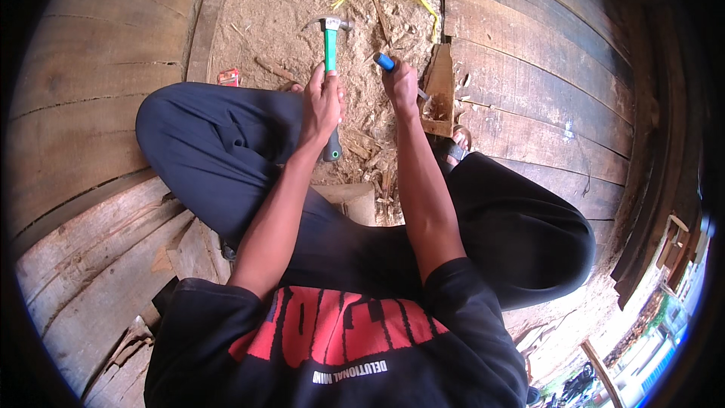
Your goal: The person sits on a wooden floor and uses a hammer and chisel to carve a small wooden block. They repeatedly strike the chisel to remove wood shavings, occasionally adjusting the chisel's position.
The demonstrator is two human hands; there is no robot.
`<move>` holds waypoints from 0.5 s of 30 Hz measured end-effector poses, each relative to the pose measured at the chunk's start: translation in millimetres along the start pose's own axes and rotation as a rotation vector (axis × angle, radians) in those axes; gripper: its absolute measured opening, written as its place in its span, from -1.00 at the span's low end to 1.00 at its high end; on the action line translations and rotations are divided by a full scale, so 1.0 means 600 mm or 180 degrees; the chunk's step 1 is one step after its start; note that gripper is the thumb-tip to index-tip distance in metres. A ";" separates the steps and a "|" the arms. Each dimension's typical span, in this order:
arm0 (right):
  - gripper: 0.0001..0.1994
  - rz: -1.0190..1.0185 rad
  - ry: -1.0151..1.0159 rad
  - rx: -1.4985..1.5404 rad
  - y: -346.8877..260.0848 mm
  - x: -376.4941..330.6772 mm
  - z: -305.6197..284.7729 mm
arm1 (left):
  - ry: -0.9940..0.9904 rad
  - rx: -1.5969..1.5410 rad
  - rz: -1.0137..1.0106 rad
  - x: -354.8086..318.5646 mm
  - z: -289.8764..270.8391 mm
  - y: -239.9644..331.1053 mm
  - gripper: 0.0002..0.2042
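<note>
The person sits among broad planks, knees spread around a sawdust-strewn floor where the work lies within reach. The left hand is closed round the green-handled hammer, head raised forward. The right hand is wrapped round the blue-handled chisel, angled into the notched wood block beside it.

Hammer: green handle, dark end cap, steel claw head; raised upright over sawdust, gripped mid-handle. Chisel: blue handle, metal blade slanting down-right into wood block. Block: small, pale, notched, chips in the cut, standing against dark planks.
</note>
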State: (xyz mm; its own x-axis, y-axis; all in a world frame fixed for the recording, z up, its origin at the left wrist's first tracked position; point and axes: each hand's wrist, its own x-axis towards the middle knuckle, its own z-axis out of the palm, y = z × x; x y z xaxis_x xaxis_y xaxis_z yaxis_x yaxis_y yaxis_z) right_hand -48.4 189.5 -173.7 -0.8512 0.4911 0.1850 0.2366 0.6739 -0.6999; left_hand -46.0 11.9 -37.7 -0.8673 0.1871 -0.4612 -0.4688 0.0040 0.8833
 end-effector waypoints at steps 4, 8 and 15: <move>-0.93 0.0029 -0.0036 -0.0048 0.002 0.001 0.003 | -0.0093 0.0951 0.0103 -0.015 -0.006 -0.012 -0.79; -0.88 -0.0161 0.0084 -0.0034 0.034 0.000 0.016 | -0.0244 0.1161 0.0042 -0.010 -0.012 -0.026 -0.81; -0.93 0.0024 -0.0163 -0.0049 0.002 -0.006 0.012 | -0.0099 0.1304 0.0275 -0.019 -0.017 -0.017 -0.79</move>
State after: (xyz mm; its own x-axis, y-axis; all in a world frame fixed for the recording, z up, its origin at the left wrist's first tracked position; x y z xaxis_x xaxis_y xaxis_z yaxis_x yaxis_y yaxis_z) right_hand -48.4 184.3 -180.0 -0.8722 0.4674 0.1440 0.2499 0.6789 -0.6904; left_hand -33.1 -0.4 -42.1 -0.8922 0.2334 -0.3867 -0.2839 0.3761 0.8820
